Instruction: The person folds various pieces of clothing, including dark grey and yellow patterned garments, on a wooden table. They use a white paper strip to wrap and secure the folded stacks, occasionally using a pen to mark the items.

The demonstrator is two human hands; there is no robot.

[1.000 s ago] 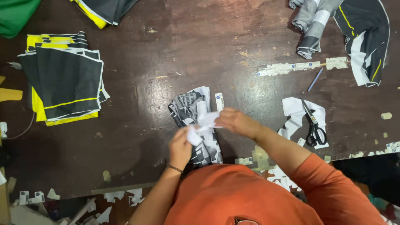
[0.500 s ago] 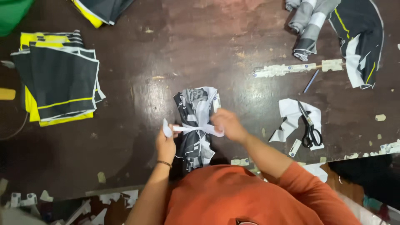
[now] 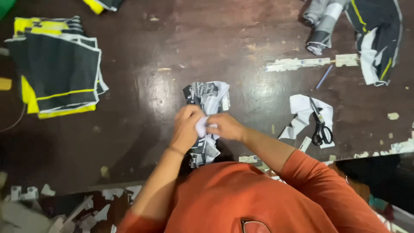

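A dark table (image 3: pixel 142 108) carries a stack of black and yellow cloth (image 3: pixel 58 69) at nine o'clock. At its centre lies a grey printed bundle (image 3: pixel 207 97). The left hand (image 3: pixel 186 127) and right hand (image 3: pixel 226 126) meet over it, fingers pinched on a white strip (image 3: pixel 201 126). Scissors (image 3: pixel 319 123) lie at three o'clock.

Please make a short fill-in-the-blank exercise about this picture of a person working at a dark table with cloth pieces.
1. Both hands, left hand and right hand, meet over a black-and-white printed ____.
2. The scissors lie on a ____ scrap of cloth.
3. The stack of dark pieces has ____ trim.
4. The person's sleeve is ____.

Missing words: bundle; white; yellow; orange
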